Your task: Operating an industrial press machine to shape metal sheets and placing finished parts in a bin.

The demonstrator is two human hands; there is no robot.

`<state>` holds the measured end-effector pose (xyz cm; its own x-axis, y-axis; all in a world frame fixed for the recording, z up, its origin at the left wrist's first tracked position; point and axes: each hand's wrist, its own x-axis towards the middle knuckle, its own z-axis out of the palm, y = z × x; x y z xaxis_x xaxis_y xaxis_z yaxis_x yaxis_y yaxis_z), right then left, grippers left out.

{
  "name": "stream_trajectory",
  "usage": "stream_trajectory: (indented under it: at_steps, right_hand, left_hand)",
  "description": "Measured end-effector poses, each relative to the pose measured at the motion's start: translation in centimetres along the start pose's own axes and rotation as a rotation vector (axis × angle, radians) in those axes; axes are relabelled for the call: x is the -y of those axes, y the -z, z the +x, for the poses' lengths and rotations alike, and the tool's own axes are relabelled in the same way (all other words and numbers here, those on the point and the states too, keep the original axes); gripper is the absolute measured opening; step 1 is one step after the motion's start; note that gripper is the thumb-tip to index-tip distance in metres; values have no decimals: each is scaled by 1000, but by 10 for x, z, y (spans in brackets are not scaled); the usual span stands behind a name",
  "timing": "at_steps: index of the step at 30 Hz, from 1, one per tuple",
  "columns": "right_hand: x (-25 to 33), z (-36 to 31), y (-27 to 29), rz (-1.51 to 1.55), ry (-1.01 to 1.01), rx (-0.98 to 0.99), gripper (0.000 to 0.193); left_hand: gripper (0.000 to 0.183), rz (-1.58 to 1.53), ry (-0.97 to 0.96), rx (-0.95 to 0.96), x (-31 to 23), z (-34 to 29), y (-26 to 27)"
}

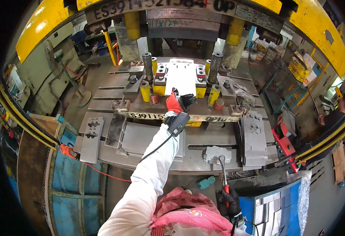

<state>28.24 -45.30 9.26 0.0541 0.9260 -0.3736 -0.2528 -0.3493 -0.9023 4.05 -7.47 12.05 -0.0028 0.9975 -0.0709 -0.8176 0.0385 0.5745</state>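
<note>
I stand at a grey steel press bed, its front edge crossing before me. Beyond its left end the workshop floor shows a round-footed stand; by its front left corner is a blue frame. To the right are one yellow basket and another person; a blue cart is near the front right corner.

At the middle of the bed's back half, one bright sheet lies on the die, among two coiled posts, four yellow cylinders and two short red cylinders. My left hand is at the sheet's near edge; I cannot tell whether its fingers grip it.

My right hand, below the front edge, is closed around one red-handled tool. Its rounded tip overlaps one small pile of plates near that edge, perhaps touching. One tall plate stack fills the right end; one holed plate lies at the left.
</note>
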Motion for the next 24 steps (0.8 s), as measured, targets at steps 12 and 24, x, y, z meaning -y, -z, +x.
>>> stream_trajectory:
  at_steps: [12, 24]
  right_hand:
    - [-26, -1, 0, 84, -39, 63, 41]
    - [-37, 5, -27, -88, -44, 175, 43]
  left_hand:
    - [39, 424, -233, -32, -59, -188, 19]
    - [87, 2257, 66, -901, -109, -308, 299]
